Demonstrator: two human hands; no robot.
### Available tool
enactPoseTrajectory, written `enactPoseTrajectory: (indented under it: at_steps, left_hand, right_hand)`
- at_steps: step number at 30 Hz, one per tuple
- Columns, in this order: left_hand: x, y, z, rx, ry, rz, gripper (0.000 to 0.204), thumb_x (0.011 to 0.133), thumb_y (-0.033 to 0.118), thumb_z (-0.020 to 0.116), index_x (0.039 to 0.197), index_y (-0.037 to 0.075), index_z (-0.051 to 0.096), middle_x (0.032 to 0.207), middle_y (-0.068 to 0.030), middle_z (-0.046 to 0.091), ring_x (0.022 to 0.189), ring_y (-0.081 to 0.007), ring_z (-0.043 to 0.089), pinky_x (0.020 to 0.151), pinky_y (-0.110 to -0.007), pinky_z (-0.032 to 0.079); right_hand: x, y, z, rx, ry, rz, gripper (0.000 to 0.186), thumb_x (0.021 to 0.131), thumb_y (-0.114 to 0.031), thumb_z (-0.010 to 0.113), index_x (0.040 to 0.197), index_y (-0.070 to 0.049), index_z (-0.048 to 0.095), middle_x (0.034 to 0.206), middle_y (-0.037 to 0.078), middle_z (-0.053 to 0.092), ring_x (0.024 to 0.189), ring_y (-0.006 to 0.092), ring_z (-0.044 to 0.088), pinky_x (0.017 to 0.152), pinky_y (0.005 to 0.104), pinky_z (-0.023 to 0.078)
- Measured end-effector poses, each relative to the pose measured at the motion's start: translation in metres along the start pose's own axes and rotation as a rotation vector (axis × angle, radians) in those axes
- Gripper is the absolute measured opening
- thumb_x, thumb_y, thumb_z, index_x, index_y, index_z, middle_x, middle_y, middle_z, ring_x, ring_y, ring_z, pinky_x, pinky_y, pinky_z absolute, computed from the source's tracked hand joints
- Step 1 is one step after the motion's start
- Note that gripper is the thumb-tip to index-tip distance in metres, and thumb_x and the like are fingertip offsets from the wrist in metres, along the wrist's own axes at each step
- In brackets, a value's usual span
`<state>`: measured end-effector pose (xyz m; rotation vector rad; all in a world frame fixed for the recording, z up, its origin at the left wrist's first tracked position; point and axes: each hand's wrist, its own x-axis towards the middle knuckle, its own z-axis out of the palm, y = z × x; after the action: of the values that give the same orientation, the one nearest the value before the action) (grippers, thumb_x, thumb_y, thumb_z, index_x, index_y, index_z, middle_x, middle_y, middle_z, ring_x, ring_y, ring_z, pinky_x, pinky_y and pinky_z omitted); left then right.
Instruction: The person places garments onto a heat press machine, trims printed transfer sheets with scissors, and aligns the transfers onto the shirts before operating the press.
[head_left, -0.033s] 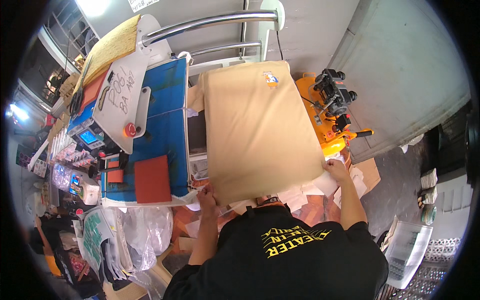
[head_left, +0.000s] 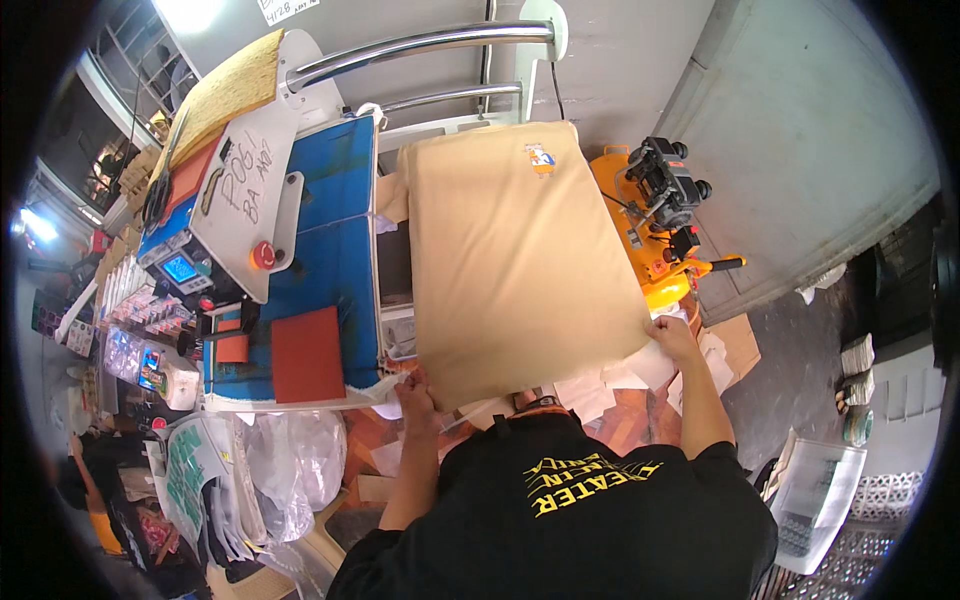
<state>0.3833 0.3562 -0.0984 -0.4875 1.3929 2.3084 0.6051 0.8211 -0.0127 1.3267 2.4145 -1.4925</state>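
Note:
A tan shirt point(head_left: 520, 270) lies spread over a flat board in front of me, a few soft creases running down it. Near its far right corner is a small colourful cartoon print point(head_left: 540, 160). My left hand point(head_left: 416, 396) pinches the near left corner of the cloth. At the near right corner, my right hand point(head_left: 672, 337) has its fingers closed on the edge. What looks like a sleeve point(head_left: 391, 195) sticks out on the left side. The board under the cloth is hidden.
Left of the shirt stands a heat press with a blue bed point(head_left: 310, 260), a red pad point(head_left: 307, 355) and a control box point(head_left: 180, 268). Chrome bars point(head_left: 420, 48) cross behind. An orange machine point(head_left: 640, 235) stands at right. Papers point(head_left: 585, 395) litter the floor; a clear plastic bin point(head_left: 815, 500) sits lower right.

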Motion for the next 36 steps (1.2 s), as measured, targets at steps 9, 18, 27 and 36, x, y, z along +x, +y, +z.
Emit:
enactPoseTrajectory:
  at_steps: [9, 18, 27, 36]
  left_hand:
    - [-0.045, 0.003, -0.029, 0.919, -0.148, 0.264, 0.026, 0.093, 0.014, 0.062, 0.115, -0.001, 0.063, 0.112, -0.0124, 0.067, 0.104, -0.0212, 0.064, 0.088, -0.034, 0.051]
    - [-0.124, 0.294, 0.041, 1.351, 0.518, 1.589, 0.020, 0.089, 0.016, 0.064, 0.103, 0.001, 0.065, 0.105, -0.0145, 0.066, 0.097, -0.0374, 0.060, 0.092, -0.047, 0.043]
    - [-0.044, 0.342, 0.029, 1.937, 0.430, 1.134, 0.039, 0.088, 0.039, 0.064, 0.098, 0.002, 0.069, 0.096, -0.0216, 0.069, 0.095, -0.0445, 0.062, 0.087, -0.052, 0.046]
    - [-0.093, 0.291, 0.123, 1.856, 0.569, 0.986, 0.029, 0.075, 0.030, 0.066, 0.086, 0.003, 0.071, 0.097, -0.0223, 0.069, 0.099, -0.0390, 0.064, 0.091, -0.049, 0.050]
  right_hand:
    - [-0.043, 0.023, 0.032, 0.042, 0.283, 0.098, 0.033, 0.095, -0.029, 0.061, 0.094, 0.002, 0.071, 0.080, 0.006, 0.067, 0.070, 0.0147, 0.057, 0.066, 0.0305, 0.048]
    - [-0.033, 0.168, 0.186, -0.304, 0.055, 0.397, 0.048, 0.097, -0.041, 0.048, 0.120, -0.002, 0.062, 0.120, 0.020, 0.061, 0.113, 0.0310, 0.056, 0.092, 0.0409, 0.047]
    - [-0.036, 0.016, 0.279, -0.614, -0.442, -0.291, 0.047, 0.097, -0.041, 0.047, 0.121, -0.003, 0.062, 0.123, 0.021, 0.062, 0.114, 0.0388, 0.060, 0.096, 0.0487, 0.047]
    - [-0.154, -0.140, 0.132, 0.148, -1.013, -0.615, 0.017, 0.090, -0.012, 0.064, 0.099, 0.002, 0.069, 0.081, 0.008, 0.070, 0.077, 0.0148, 0.066, 0.069, 0.0293, 0.053]
